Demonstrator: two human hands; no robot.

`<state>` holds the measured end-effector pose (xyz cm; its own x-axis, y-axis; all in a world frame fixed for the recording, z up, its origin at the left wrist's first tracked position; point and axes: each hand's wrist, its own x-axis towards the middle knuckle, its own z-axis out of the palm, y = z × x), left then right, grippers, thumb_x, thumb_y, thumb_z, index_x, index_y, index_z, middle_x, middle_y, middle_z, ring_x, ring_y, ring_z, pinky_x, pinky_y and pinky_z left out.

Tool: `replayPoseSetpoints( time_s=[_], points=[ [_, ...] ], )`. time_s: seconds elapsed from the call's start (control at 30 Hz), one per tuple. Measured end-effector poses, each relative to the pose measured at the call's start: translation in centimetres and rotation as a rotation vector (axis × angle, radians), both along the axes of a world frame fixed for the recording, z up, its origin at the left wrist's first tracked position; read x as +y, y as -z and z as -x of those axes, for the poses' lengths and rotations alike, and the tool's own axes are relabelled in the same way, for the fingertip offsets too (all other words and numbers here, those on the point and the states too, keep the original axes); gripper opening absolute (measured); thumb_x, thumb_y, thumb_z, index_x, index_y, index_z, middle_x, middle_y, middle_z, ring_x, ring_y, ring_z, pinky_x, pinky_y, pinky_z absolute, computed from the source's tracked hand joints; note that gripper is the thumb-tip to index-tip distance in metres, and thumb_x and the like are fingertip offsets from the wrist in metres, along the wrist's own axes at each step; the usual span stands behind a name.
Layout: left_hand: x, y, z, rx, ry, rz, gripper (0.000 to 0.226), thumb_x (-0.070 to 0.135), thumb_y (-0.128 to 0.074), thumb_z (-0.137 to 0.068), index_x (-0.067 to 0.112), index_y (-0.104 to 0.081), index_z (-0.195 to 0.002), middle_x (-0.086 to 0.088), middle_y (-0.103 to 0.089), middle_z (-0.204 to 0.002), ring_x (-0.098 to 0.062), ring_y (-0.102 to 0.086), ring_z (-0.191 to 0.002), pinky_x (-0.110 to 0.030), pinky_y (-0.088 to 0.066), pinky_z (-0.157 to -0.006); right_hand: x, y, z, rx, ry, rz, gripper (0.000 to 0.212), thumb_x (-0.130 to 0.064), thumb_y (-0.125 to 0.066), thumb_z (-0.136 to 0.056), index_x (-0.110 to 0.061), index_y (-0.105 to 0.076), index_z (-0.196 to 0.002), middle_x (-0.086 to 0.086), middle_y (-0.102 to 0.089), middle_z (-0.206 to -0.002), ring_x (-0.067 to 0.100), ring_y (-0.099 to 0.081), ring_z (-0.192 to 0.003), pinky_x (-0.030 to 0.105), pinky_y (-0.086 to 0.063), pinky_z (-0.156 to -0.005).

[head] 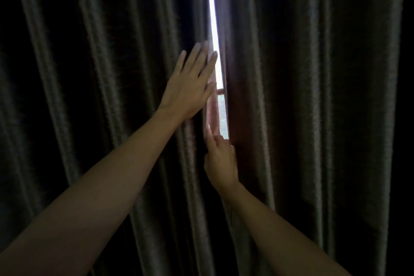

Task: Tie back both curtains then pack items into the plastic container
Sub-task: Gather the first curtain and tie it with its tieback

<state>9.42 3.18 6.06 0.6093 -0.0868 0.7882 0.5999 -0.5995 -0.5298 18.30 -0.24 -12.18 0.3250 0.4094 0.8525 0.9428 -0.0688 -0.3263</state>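
The vertical edge of the dark pleated left curtain is pressed by straight fingers of the left hand; the hold of the lower right hand cannot be told.

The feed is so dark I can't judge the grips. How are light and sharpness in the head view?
Head view: very dim, with the left curtain and right curtain nearly black toward the edges. The gap between them is blown out white. The left hand is blurred at the fingertips. The right hand sits in shadow, so its hold on the fabric is unreadable.
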Motion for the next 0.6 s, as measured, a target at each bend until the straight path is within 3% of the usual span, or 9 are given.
replayPoseSetpoints(
  time_s=[0.03, 0.1, 0.2, 0.27, 0.33, 0.37, 0.43, 0.53, 0.6],
  points=[
    [0.2, -0.4, -0.2, 0.016, -0.045, -0.055, 0.060, 0.038, -0.026, -0.100, 0.006, -0.018, -0.151, -0.020, -0.012, -0.159, -0.031, -0.009, -0.148, -0.047, -0.006, -0.119, 0.5, 0.2, 0.3, -0.021, -0.025, -0.013, 0.079, 0.005, -0.050, -0.071, -0.011, -0.037, -0.147, 0.013, -0.059, -0.098, 0.034, -0.055, -0.079, 0.042, -0.048, -0.069],
    [0.4, -0.9, -0.6, 0.059, -0.148, -0.128, 0.058, 0.033, -0.033, -0.098, 0.000, -0.029, -0.146, -0.023, -0.018, -0.157, -0.033, -0.014, -0.147, -0.049, -0.009, -0.118, 1.3, 0.4, 0.8, -0.005, -0.149, -0.052, 0.079, 0.004, -0.045, -0.075, -0.016, -0.032, -0.150, 0.015, -0.055, -0.117, 0.037, -0.052, -0.104, 0.047, -0.044, -0.090],
    [1.3, -1.0, -0.9, 0.156, -0.317, -0.214, 0.056, 0.011, -0.041, -0.091, -0.007, -0.031, -0.143, -0.028, -0.020, -0.154, -0.037, -0.015, -0.146, -0.049, -0.006, -0.119, 2.4, 1.3, 2.0, 0.038, -0.258, -0.065, 0.075, -0.001, -0.045, -0.087, -0.025, -0.021, -0.154, 0.014, -0.021, -0.158, 0.033, -0.012, -0.148, 0.047, -0.009, -0.121],
    [2.4, -1.0, -0.8, 0.202, -0.367, -0.225, 0.058, 0.008, -0.040, -0.091, -0.005, -0.028, -0.145, -0.026, -0.025, -0.153, -0.035, -0.020, -0.145, -0.047, -0.013, -0.120, 3.3, 1.8, 2.6, 0.048, -0.310, -0.061, 0.073, -0.005, -0.043, -0.093, -0.028, -0.014, -0.155, 0.008, -0.007, -0.163, 0.024, 0.006, -0.150, 0.038, 0.004, -0.120],
    [3.8, -1.3, -0.1, 0.193, -0.371, -0.177, 0.056, 0.010, -0.037, -0.096, 0.000, -0.022, -0.149, -0.021, -0.027, -0.154, -0.031, -0.026, -0.144, -0.042, -0.021, -0.117, 4.3, 1.8, 3.2, 0.031, -0.362, -0.057, 0.067, -0.010, -0.040, -0.096, -0.025, -0.012, -0.155, 0.003, -0.006, -0.163, 0.020, 0.009, -0.149, 0.035, 0.004, -0.120],
    [4.6, -1.5, 0.4, 0.183, -0.375, -0.102, 0.058, 0.013, -0.034, -0.098, 0.003, -0.013, -0.152, -0.017, -0.019, -0.158, -0.029, -0.021, -0.146, -0.040, -0.019, -0.118, 4.9, 1.7, 3.5, 0.033, -0.396, -0.051, 0.064, -0.013, -0.037, -0.098, -0.024, -0.011, -0.155, 0.000, -0.005, -0.163, 0.018, 0.010, -0.149, 0.034, 0.004, -0.121],
    [5.9, -2.2, 2.0, 0.186, -0.443, 0.051, 0.064, 0.028, -0.030, -0.100, 0.009, 0.001, -0.153, -0.011, -0.001, -0.162, -0.024, -0.007, -0.149, -0.038, -0.010, -0.120, 6.1, 1.2, 4.5, 0.053, -0.499, -0.041, 0.057, -0.020, -0.029, -0.102, -0.020, -0.008, -0.155, -0.003, -0.004, -0.162, 0.013, 0.012, -0.148, 0.032, 0.004, -0.121],
    [8.4, -2.6, 5.2, 0.190, -0.544, 0.012, 0.081, 0.063, -0.019, -0.095, 0.012, 0.007, -0.153, -0.008, 0.007, -0.162, -0.022, 0.002, -0.149, -0.037, -0.003, -0.121, 8.6, 0.5, 6.8, 0.073, -0.619, -0.034, 0.054, -0.031, -0.018, -0.104, -0.014, -0.005, -0.153, -0.005, -0.005, -0.160, 0.005, 0.011, -0.147, 0.030, 0.003, -0.121],
    [10.1, -2.9, 7.6, 0.194, -0.582, -0.011, 0.086, 0.069, -0.012, -0.090, 0.013, 0.008, -0.153, -0.007, 0.009, -0.161, -0.022, 0.006, -0.149, -0.037, -0.001, -0.121, 10.4, -0.1, 8.7, 0.074, -0.673, -0.031, 0.060, -0.042, -0.012, -0.102, -0.012, -0.007, -0.153, -0.006, -0.007, -0.160, 0.003, 0.008, -0.147, 0.028, 0.003, -0.121]
  ],
)
